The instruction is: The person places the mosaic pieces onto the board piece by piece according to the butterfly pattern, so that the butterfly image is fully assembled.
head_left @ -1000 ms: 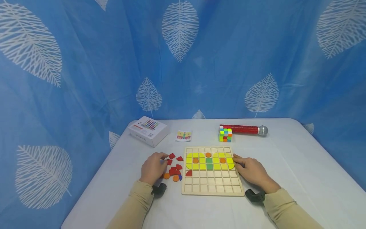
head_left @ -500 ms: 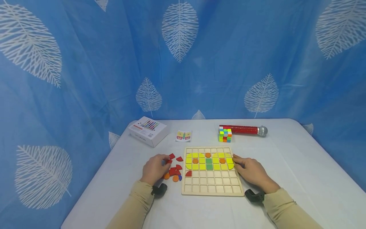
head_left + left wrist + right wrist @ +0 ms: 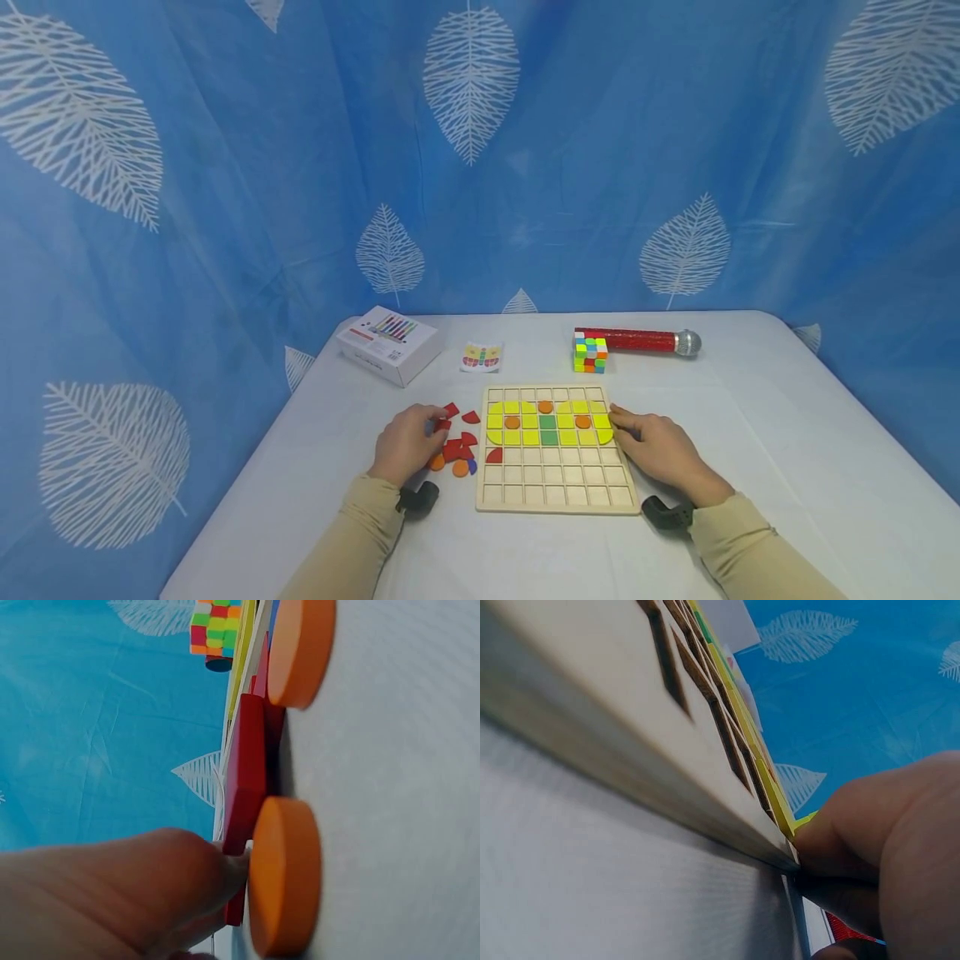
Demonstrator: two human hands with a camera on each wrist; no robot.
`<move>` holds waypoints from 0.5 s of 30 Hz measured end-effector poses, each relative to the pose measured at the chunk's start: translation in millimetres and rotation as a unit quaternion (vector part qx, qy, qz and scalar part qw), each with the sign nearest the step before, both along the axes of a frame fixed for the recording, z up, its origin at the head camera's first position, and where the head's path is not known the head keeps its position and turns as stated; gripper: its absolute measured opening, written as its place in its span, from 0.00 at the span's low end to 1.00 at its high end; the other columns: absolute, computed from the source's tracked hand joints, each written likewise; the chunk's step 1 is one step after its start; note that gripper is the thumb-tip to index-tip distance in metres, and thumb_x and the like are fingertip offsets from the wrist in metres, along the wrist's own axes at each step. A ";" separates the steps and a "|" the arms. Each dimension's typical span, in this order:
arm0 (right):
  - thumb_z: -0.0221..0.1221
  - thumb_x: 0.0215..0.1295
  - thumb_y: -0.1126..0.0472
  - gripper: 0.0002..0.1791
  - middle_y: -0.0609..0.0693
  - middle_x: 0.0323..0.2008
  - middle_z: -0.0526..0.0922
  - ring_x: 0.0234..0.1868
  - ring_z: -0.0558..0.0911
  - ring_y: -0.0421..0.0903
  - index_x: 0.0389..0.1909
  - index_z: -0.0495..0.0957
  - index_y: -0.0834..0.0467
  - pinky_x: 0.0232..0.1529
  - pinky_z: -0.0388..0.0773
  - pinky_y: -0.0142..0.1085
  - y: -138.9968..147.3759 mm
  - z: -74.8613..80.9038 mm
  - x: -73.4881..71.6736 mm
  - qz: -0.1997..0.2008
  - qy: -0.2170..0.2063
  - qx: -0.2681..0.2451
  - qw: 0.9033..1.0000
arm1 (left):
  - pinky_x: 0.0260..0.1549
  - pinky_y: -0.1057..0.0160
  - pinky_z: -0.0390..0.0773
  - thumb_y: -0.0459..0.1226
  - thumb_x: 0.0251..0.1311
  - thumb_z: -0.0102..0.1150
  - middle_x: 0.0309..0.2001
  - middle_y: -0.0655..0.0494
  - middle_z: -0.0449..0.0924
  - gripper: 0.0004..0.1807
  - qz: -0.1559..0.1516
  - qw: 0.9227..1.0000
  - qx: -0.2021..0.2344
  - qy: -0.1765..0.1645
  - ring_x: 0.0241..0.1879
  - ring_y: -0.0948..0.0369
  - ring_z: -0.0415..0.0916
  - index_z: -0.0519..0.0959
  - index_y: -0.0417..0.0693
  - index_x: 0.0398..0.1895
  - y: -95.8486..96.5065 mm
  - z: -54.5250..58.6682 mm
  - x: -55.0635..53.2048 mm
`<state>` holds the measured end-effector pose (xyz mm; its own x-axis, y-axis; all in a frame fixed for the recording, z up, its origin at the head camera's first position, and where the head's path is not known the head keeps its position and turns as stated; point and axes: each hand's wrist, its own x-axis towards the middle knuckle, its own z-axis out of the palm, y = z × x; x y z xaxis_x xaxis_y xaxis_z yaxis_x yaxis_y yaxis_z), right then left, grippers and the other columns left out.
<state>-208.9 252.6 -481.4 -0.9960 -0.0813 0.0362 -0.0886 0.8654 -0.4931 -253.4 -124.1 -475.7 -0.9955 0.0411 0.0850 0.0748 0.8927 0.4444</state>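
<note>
My left hand (image 3: 407, 443) is at the loose tiles left of the wooden grid board (image 3: 555, 498). Its thumb and fingers pinch a red tile (image 3: 235, 911), partly hidden by the thumb and by an orange disc (image 3: 289, 877). Other red tiles (image 3: 453, 450), orange discs and a blue piece lie around it. At the board's right edge my right hand (image 3: 660, 450) grips the rim with thumb and fingers. Yellow tiles (image 3: 495, 421), orange discs and green squares (image 3: 548, 437) fill several cells. One red quarter-circle tile (image 3: 494, 456) sits at the left below the yellow ones.
A small picture card (image 3: 482, 357) lies behind the board, with a white box (image 3: 392, 346) to its left. Behind the board's right side are a puzzle cube (image 3: 591, 353) and a red microphone (image 3: 641, 340). A blue leaf-patterned curtain (image 3: 570, 225) hangs behind the white table (image 3: 780, 417).
My left hand has shifted slightly right and its fingertips have come onto a red tile. The right hand stays at the board's edge.
</note>
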 end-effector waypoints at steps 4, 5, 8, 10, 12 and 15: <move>0.57 0.75 0.54 0.25 0.54 0.70 0.74 0.69 0.73 0.67 0.68 0.75 0.60 0.54 0.77 0.54 -0.1 -0.2 0.6 -0.001 -0.002 -0.003 1.000 | 0.55 0.47 0.81 0.40 0.57 0.77 0.54 0.53 0.85 0.21 -0.003 1.000 -0.001 0.009 0.54 0.53 0.81 0.86 0.54 0.55 1.0 0.2 0.7; 0.57 0.74 0.54 0.25 0.54 0.70 0.74 0.69 0.73 0.67 0.68 0.75 0.60 0.57 0.77 0.57 -0.2 -0.1 0.7 -0.001 -0.003 -0.005 1.000 | 0.56 0.47 0.81 0.41 0.56 0.77 0.54 0.53 0.85 0.21 -0.005 1.000 0.000 0.011 0.54 0.53 0.81 0.86 0.55 0.55 1.6 0.4 1.6; 0.57 0.74 0.54 0.25 0.54 0.71 0.74 0.70 0.72 0.67 0.68 0.75 0.60 0.63 0.73 0.62 -0.5 0.1 1.2 -0.002 -0.007 -0.009 1.000 | 0.55 0.48 0.82 0.43 0.56 0.77 0.54 0.54 0.84 0.22 -0.020 1.000 0.008 0.018 0.55 0.54 0.81 0.86 0.55 0.55 4.7 1.2 5.4; 0.58 0.74 0.54 0.26 0.54 0.71 0.74 0.70 0.71 0.67 0.68 0.75 0.60 0.63 0.72 0.63 -0.7 0.3 1.4 -0.003 -0.009 -0.012 1.000 | 0.54 0.49 0.83 0.44 0.55 0.77 0.53 0.54 0.84 0.22 -0.043 0.999 0.014 0.029 0.54 0.54 0.81 0.87 0.56 0.54 7.6 1.8 8.8; 0.58 0.74 0.54 0.26 0.54 0.71 0.74 0.70 0.71 0.67 0.68 0.75 0.60 0.63 0.72 0.62 -0.8 0.2 1.6 -0.003 -0.009 -0.013 1.000 | 0.49 0.53 0.85 0.46 0.55 0.77 0.52 0.56 0.85 0.21 -0.072 0.996 0.017 0.041 0.50 0.57 0.82 0.87 0.56 0.53 11.3 2.3 12.5; 0.58 0.74 0.55 0.25 0.54 0.71 0.74 0.70 0.71 0.67 0.68 0.75 0.60 0.63 0.72 0.63 -0.4 0.1 1.8 -0.001 -0.006 -0.017 1.000 | 0.43 0.62 0.84 0.47 0.55 0.77 0.48 0.60 0.85 0.20 -0.119 0.991 0.012 0.057 0.42 0.63 0.79 0.87 0.58 0.52 18.4 2.3 18.0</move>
<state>-207.1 252.1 -481.2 -0.9966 -0.0775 0.0276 -0.0805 0.8486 -0.5229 -235.5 -105.8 -473.3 -0.9420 0.2695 0.1998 0.3322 0.8328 0.4428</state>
